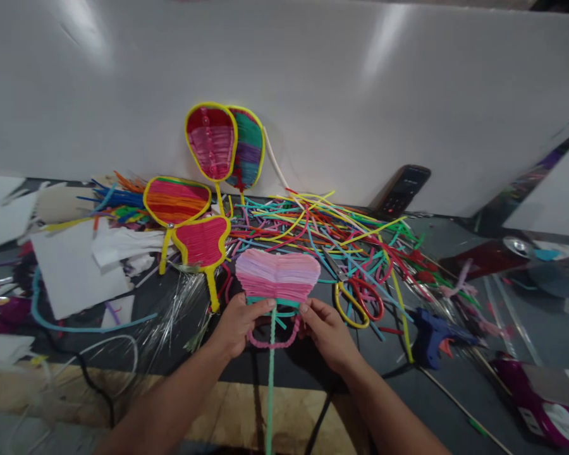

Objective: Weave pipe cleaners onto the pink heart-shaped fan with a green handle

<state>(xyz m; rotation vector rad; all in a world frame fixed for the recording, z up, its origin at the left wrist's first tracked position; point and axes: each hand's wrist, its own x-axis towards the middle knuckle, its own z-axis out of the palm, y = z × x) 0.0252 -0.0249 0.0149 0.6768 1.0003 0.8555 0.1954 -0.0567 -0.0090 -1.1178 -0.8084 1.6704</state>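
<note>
Between my hands is a fan-shaped pipe cleaner piece [277, 275], lilac and pale pink above, deeper pink lower down, with a teal row beneath. A pink twisted loop [274, 345] hangs open under the rows, and a pale green twisted stem [270, 392] runs down from the middle toward me. My left hand [239, 322] grips the lower left edge, its thumb lying along the teal row. With thumb and fingers together, my right hand [325, 328] pinches the lower right edge. A short teal end sticks out below the row.
Finished yellow-rimmed fans [212, 142] lean against the grey wall. Loose pipe cleaners [308, 221] lie in a heap behind my hands. Scissors [353, 300], a blue glue gun [439, 338], a phone [403, 189] and a dark red can [488, 258] are to the right; white card [78, 268] is left.
</note>
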